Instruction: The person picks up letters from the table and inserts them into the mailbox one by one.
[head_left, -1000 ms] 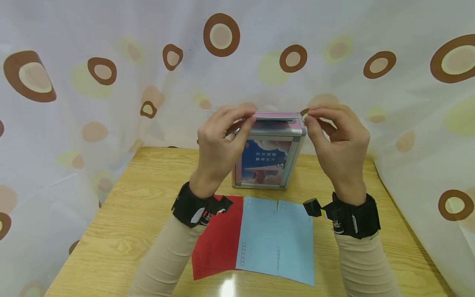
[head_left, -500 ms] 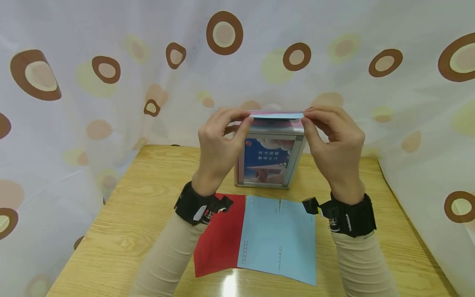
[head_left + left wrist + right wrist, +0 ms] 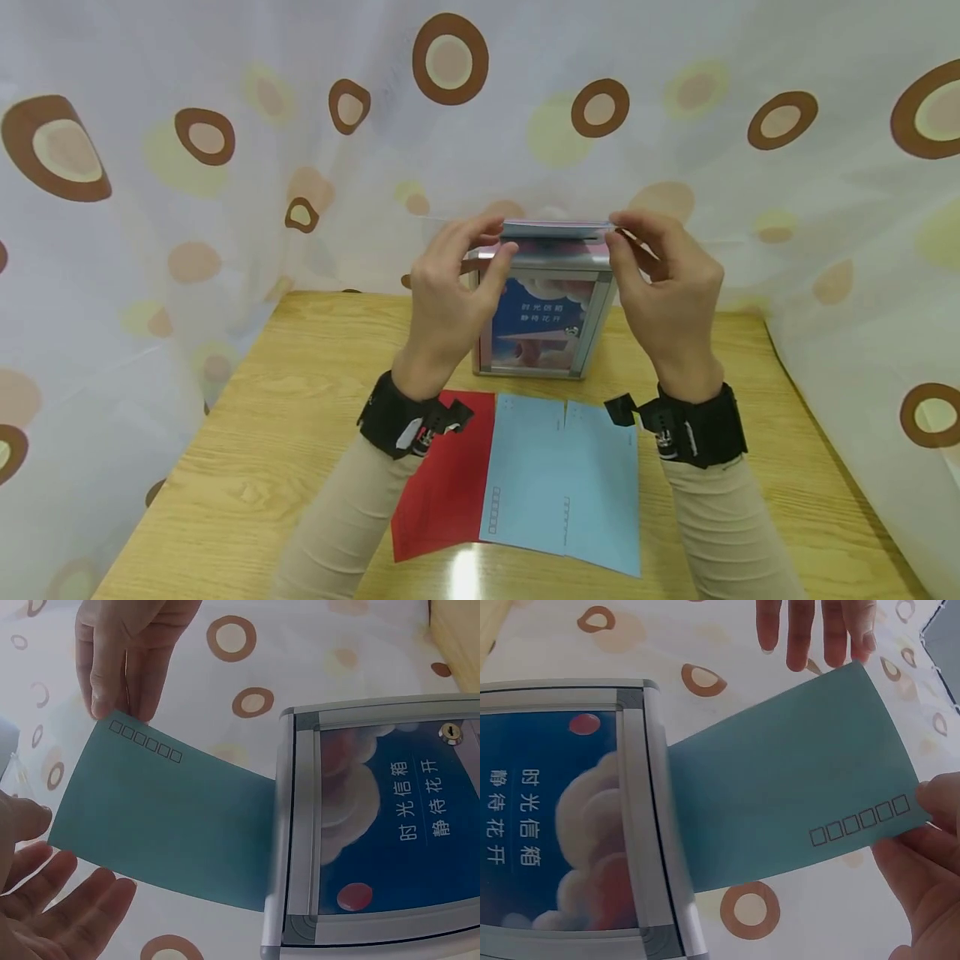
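Observation:
A light blue envelope [image 3: 169,806] stands on end with its lower end in the slot on top of a metal-framed letter box [image 3: 540,321]. My right hand [image 3: 667,292] pinches one upper corner of it between thumb and fingers. On the opposite side, my left hand [image 3: 461,287] has its thumb and fingers spread, with the fingertips right at the envelope's edge. A row of small printed squares runs along the envelope's side near the right hand. The box front carries a blue panel with clouds, white characters and a small lock [image 3: 450,733].
On the wooden table [image 3: 247,433], in front of the box, lie a red envelope [image 3: 450,475] and two light blue envelopes [image 3: 525,475], side by side and overlapping. A patterned curtain [image 3: 480,150] surrounds the table at the back and sides.
The envelope's face has tilted into view at the box top. The left thumb and fingers have parted from their pinch on it, while the right hand has shifted slightly left.

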A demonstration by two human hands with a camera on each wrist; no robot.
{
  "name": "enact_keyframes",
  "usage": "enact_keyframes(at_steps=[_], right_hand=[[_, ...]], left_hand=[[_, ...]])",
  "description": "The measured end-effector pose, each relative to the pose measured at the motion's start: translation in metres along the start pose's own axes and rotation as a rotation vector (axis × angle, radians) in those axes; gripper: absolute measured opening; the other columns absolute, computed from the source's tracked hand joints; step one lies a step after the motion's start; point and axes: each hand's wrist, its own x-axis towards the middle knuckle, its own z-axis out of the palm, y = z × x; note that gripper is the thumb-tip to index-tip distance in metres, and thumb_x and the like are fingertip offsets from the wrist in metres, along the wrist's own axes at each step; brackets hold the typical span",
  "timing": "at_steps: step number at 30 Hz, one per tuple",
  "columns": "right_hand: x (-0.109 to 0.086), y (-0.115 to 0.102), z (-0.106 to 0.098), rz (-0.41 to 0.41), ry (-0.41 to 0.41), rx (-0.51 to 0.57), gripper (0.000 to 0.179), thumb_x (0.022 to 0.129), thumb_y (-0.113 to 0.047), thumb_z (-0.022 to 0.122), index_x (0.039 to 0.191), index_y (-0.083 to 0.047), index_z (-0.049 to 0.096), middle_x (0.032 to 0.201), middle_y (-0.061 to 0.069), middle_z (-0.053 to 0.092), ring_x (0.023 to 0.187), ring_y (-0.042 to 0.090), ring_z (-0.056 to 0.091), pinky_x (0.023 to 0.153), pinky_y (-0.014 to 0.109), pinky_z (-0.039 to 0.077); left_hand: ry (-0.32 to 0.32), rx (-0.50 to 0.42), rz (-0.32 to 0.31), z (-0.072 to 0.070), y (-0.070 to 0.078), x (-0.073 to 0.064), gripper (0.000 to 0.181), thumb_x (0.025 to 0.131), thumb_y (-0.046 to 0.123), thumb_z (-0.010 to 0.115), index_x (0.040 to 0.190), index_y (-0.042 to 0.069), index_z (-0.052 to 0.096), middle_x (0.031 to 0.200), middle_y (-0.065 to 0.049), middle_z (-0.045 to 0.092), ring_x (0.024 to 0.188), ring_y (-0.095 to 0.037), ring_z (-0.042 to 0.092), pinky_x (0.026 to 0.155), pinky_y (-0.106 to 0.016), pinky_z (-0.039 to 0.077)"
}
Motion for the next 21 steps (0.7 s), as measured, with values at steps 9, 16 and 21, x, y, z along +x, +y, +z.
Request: enact_keyframes(at_steps=[9,16,21], right_hand=[[-0.008,0.009,0.002,-0.023,-0.033,-0.08,0.031,0.088,0.001,0.067,0.119,0.003,0.066,0.116,0.016,0.069,0.106,0.019,0.065,0.093,0.028,0.053],[-0.006,-0.009,0.005,-0.055,0.026,-0.124,0.018,0.086,0.007,0.065,0.104,0.01,0.069,0.102,0.027,0.064,0.095,0.028,0.063,0.092,0.024,0.051],[-0.004,-0.016,0.007,-0.058,0.041,-0.119,0.019,0.084,0.013,0.064,0.102,0.012,0.068,0.099,0.03,0.063,0.094,0.029,0.063,0.093,0.022,0.051]], left_hand=[[-0.043,0.032,0.022,-0.001,-0.003,-0.003,0.033,0.092,0.006,0.064,0.124,-0.002,0.062,0.111,-0.018,0.066,0.098,-0.022,0.063,0.072,-0.029,0.059],[-0.107,0.116,0.002,-0.007,-0.004,-0.007,0.035,0.093,0.008,0.061,0.127,-0.002,0.06,0.12,-0.018,0.064,0.105,-0.021,0.062,0.076,-0.031,0.059],[-0.102,0.075,0.031,-0.006,-0.007,-0.011,0.041,0.091,0.007,0.063,0.13,-0.002,0.057,0.118,-0.019,0.066,0.104,-0.022,0.064,0.075,-0.035,0.06]])
